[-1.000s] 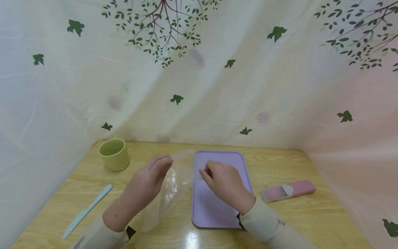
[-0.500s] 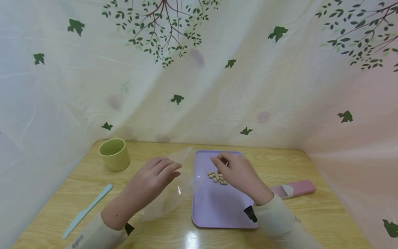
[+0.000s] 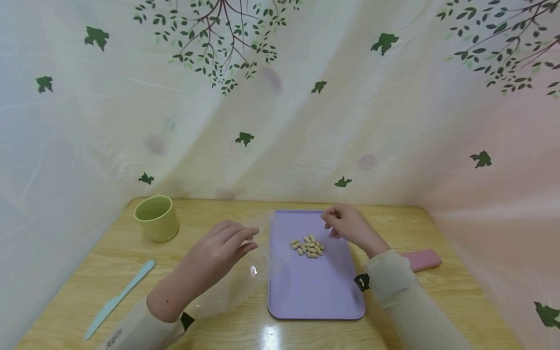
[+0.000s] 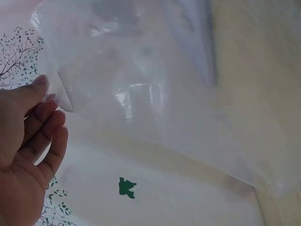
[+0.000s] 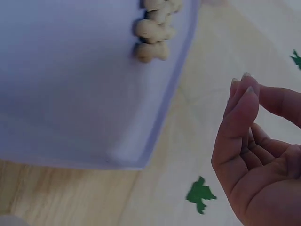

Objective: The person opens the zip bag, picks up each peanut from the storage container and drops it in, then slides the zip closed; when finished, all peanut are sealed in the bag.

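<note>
In the head view my left hand [image 3: 214, 255] holds up a clear plastic bag [image 3: 245, 287] left of the lilac tray [image 3: 315, 296]. The left wrist view has the thumb and index finger of that hand pinching a corner of the bag [image 4: 141, 94], which hangs as a thin sheet. A small heap of unshelled peanuts [image 3: 310, 247] lies on the tray. Over the tray's far right part is my right hand [image 3: 350, 226], fingers loosely bent. Up close in the right wrist view, its thumb and fingertips come together with nothing visible between them.
A green mug [image 3: 157, 218] stands at the back left of the wooden table [image 3: 210, 335]. Before it lies a pale blue plastic knife [image 3: 118, 301]. To the right is a pink case [image 3: 422, 260], partly hidden by the right sleeve. A patterned curtain [image 3: 201, 146] closes off the back.
Peanuts hidden at first now show on the tray. My right hand has moved right and away from the bag. My left hand has shifted slightly right, still holding the bag.
</note>
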Motion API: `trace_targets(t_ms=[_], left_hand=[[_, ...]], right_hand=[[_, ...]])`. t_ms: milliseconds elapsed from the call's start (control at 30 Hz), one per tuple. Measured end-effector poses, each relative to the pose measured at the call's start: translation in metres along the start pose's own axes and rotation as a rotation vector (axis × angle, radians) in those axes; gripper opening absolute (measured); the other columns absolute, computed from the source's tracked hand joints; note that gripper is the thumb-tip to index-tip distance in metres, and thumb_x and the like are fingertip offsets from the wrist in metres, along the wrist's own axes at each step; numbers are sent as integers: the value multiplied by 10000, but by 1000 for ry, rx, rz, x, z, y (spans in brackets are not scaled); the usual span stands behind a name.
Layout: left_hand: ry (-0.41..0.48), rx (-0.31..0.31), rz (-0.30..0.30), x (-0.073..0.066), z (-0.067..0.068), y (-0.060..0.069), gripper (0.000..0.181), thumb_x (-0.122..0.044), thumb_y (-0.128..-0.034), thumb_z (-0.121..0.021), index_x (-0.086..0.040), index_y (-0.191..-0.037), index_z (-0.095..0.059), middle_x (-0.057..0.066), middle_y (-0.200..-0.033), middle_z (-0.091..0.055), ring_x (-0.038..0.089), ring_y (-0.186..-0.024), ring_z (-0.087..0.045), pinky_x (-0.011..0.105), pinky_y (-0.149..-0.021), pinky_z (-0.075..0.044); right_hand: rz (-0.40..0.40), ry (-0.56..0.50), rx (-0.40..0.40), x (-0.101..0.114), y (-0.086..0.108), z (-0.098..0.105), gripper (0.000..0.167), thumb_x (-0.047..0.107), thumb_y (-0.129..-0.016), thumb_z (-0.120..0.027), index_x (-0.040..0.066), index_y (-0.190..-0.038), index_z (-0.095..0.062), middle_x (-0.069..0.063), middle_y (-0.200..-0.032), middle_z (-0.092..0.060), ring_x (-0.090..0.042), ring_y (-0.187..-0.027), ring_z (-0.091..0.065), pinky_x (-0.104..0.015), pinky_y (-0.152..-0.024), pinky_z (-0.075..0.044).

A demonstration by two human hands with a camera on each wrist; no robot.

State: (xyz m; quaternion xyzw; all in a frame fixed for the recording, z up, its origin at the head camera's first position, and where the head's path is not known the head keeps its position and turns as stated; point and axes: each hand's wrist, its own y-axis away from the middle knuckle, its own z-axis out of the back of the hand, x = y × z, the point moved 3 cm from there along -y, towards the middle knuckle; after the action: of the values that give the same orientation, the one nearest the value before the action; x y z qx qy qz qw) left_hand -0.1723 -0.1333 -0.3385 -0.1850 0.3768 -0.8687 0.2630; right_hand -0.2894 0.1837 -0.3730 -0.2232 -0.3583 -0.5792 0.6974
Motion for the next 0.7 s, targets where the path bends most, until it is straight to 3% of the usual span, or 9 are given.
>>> trace_targets(t_ms=[167, 367, 500, 700], left_hand=[[-6, 39, -7, 1, -3, 1, 271, -178, -996, -759, -52, -1236, -748, 23, -1096, -766, 178, -1007, -714, 284, -888, -652], [-20, 32, -6, 4, -7, 4, 286, -154, -978, -771, -47, -1242, -752, 31, -1090, -774, 183, -985, -723, 289, -867, -655], [-23, 32, 1, 6, -10, 5, 274, -163, -989, -762, -42, -1235, -757, 34, -1087, -779, 186, -972, -732, 292, -856, -657], [-12, 52, 12, 8, -12, 5, 331, -136, -922, -822, -50, -1236, -760, 25, -1096, -778, 180, -979, -730, 289, -865, -659]], right_hand=[[-51, 43, 109, -18, -26, -18, 300, 215, -1063, -650, -34, -1217, -719, -173, -1023, -760, -159, -796, -701, -297, -725, -657], [-100, 130, 166, -26, -38, -30, 220, 204, -1025, -707, -2, -1080, -758, -100, -920, -746, -164, -787, -682, -270, -686, -615], [-84, 173, 192, -28, -45, -34, 195, 195, -996, -732, 7, -984, -783, -70, -851, -746, -139, -724, -662, -235, -640, -569], [-51, 257, 224, -30, -54, -38, 225, 242, -971, -763, 42, -868, -775, -22, -760, -719, -101, -639, -606, -202, -586, -496]])
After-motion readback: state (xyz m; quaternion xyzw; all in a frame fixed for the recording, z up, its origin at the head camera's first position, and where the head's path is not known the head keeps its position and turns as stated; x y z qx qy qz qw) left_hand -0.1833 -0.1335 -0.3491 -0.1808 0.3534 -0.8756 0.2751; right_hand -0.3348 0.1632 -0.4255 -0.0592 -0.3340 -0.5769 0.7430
